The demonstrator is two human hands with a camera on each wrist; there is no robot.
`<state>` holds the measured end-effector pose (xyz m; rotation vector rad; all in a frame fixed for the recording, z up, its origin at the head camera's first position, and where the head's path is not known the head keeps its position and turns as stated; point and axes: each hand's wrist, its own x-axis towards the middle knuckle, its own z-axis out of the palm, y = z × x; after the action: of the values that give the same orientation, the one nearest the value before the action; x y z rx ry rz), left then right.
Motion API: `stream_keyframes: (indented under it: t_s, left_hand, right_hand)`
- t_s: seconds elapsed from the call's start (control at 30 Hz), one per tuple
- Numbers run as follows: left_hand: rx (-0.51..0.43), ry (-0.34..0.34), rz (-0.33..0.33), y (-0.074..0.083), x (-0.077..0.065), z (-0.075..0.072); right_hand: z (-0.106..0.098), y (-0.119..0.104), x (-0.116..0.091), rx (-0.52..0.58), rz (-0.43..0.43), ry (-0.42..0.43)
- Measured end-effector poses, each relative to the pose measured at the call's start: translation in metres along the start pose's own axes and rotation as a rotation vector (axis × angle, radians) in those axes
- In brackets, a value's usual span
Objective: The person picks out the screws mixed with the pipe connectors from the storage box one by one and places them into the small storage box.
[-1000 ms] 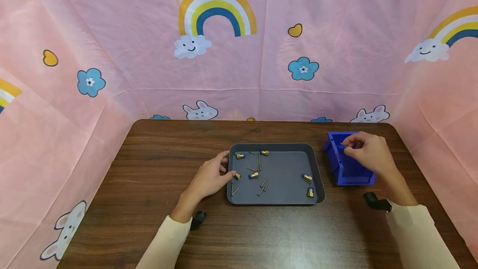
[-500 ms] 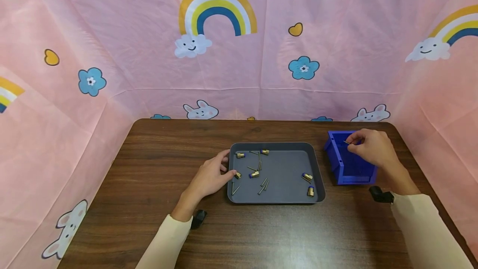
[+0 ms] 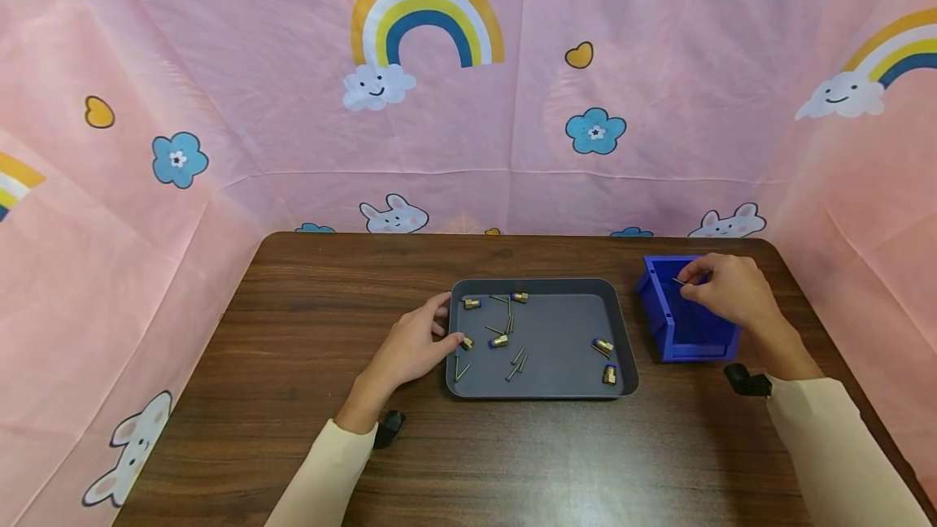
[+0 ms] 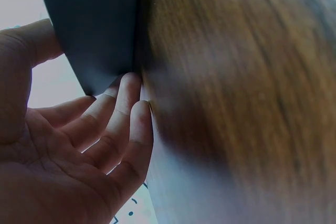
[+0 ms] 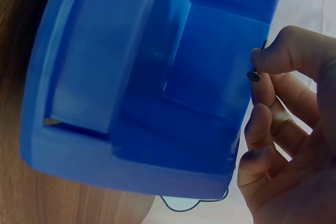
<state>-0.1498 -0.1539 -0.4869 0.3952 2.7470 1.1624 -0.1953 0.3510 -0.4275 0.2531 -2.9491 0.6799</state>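
Observation:
My right hand is over the blue plastic bin, pinching a small screw between thumb and fingertips. In the right wrist view the screw's dark head points down beside the bin's inner wall. My left hand holds the left wall of the grey tray, its thumb over the rim and its fingers against the outside. Inside the tray lie several loose screws and several brass fittings with blue collars, such as one fitting near the middle left. Another fitting sits by the left thumb.
The tray and bin stand on a dark wood-grain table, with a narrow gap between them. A pink patterned cloth encloses the back and sides. Black wrist cameras are strapped at both wrists.
My right hand has shifted slightly right and away from me, still pinching the screw over the bin. The left hand and the tray stay in place.

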Motion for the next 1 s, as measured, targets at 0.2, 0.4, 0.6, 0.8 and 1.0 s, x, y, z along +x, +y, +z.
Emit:
stream_keyframes:
  t_s: [0.2, 0.4, 0.6, 0.8, 1.0]
  left_hand:
    - [-0.003, 0.002, 0.001, 0.000, -0.001, 0.000]
    - [-0.005, 0.006, -0.002, 0.001, -0.001, 0.001]
    - [-0.004, 0.006, -0.002, 0.001, -0.002, 0.001]
    - [-0.004, 0.005, 0.001, 0.001, -0.002, 0.001]
    - [-0.004, 0.005, 0.000, 0.001, -0.002, 0.001]
  right_hand:
    - [0.000, 0.002, -0.001, 0.004, -0.003, 0.004]
    - [-0.001, 0.002, -0.002, 0.004, 0.008, -0.005]
    - [-0.002, -0.001, -0.003, 0.005, 0.006, 0.002]
    - [-0.002, -0.007, -0.006, 0.019, -0.024, 0.033]
    - [-0.004, -0.015, -0.010, 0.042, -0.054, 0.042]
